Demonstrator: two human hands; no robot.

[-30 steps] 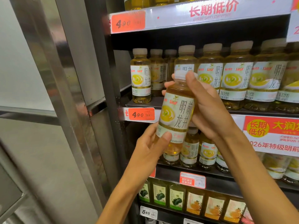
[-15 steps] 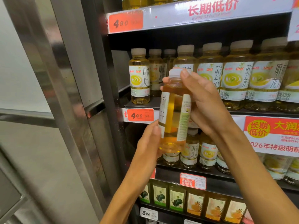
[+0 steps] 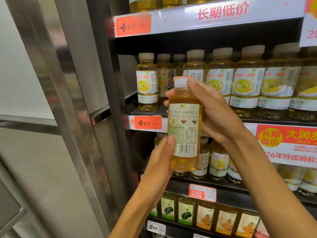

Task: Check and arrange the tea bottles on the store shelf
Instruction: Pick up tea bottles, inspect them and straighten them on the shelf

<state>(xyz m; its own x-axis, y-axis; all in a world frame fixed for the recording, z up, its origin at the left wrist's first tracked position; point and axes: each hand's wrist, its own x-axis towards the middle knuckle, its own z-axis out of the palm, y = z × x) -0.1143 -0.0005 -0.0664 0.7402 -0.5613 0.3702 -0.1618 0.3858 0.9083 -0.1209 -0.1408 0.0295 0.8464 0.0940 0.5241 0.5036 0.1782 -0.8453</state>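
Store shelf, dark metal tiers; orange price tag on the front edge. Steel-clad wall at left. Rows of tea bottles stand upright on the middle tier. One held bottle sits upright in front of the shelf, barcode side near. Left hand grips its lower body; right hand clasps the neck and shoulder.

The held bottle is amber-yellow with a white cap, pale green label and black barcode, while left of it an orange tag bears black digits on the grey shelf.
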